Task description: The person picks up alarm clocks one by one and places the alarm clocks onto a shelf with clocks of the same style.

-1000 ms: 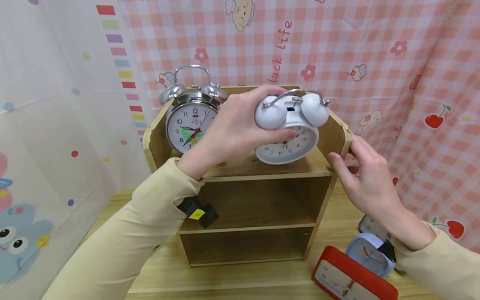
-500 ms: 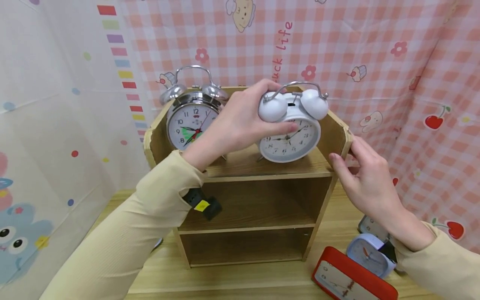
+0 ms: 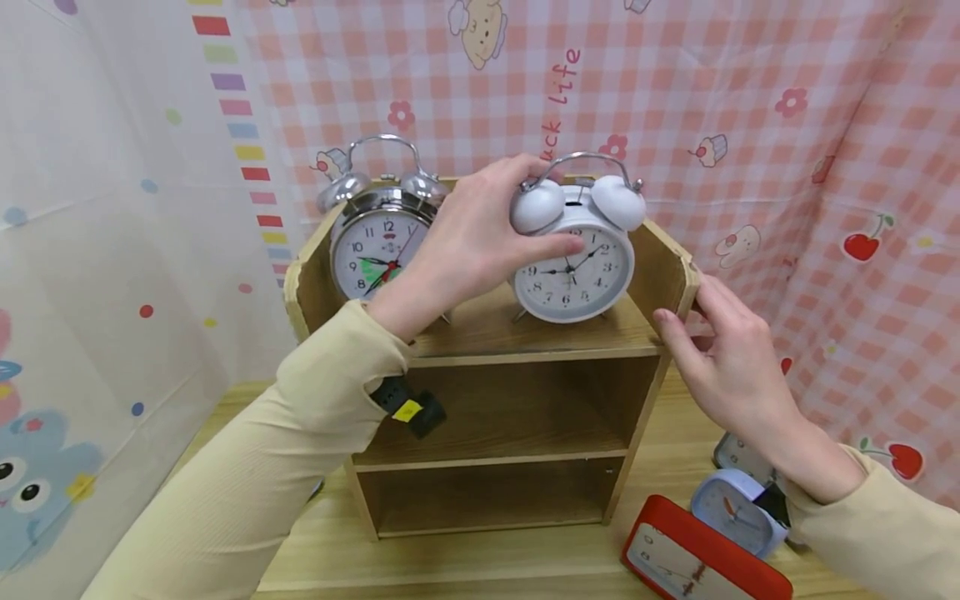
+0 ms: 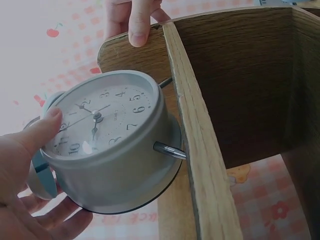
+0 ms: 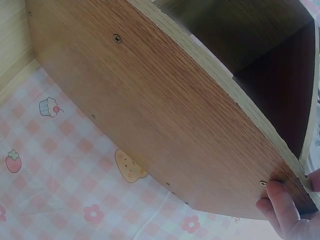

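My left hand (image 3: 472,237) holds a white twin-bell alarm clock (image 3: 573,287) on the top level of a small wooden shelf (image 3: 525,360). Its thumb lies across the front of the dial, and the other fingers reach behind the clock. In the left wrist view the metal feet of the alarm clock (image 4: 112,185) are at the board's front edge. My right hand (image 3: 738,367) grips the shelf's right side panel; in the right wrist view its fingers (image 5: 282,202) touch the panel's outer face. To the left, partly behind my left hand, stands a silver twin-bell alarm clock (image 3: 378,237).
The shelf's middle (image 3: 517,412) and lower (image 3: 495,498) compartments face me. On the wooden table (image 3: 450,571) at the front right lie a red clock (image 3: 708,546), a light-blue clock (image 3: 738,508) and a greyish clock (image 3: 738,458). A checked cloth (image 3: 675,83) hangs behind.
The white alarm clock has tilted from leaning forward to nearly upright, its dial now facing me more. My left hand turned with it; the right hand stayed on the side panel.
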The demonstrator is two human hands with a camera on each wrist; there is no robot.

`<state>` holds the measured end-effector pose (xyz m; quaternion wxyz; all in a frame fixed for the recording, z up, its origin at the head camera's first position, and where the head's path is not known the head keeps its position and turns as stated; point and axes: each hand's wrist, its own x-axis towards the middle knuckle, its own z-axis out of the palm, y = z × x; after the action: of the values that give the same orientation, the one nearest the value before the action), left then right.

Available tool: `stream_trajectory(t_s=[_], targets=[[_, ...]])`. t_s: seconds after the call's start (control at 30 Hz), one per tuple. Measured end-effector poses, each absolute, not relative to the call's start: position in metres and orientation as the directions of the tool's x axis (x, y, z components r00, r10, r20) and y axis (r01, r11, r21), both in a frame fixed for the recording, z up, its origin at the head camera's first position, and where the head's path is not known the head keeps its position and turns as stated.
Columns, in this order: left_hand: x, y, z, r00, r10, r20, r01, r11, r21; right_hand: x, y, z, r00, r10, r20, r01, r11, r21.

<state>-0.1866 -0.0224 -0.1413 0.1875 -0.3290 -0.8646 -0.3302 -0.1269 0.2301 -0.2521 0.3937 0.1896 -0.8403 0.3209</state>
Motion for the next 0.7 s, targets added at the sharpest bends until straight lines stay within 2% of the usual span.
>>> stream_trajectory(t_s=[0.27,0.7], targets=[[-0.191,-0.019,-0.142,-0.708,0.458,0.537,0.702,0.535,0.469,-0.126,0.229,-0.252,-0.623,-0.062,0.78,-0.575,0.713,-0.402],[-0.198,-0.012,-0.141,-0.756,0.471,0.454,0.654,0.538,0.531,-0.126,0.229,-0.252,-0.633,-0.057,0.772,-0.57,0.71,-0.415]])
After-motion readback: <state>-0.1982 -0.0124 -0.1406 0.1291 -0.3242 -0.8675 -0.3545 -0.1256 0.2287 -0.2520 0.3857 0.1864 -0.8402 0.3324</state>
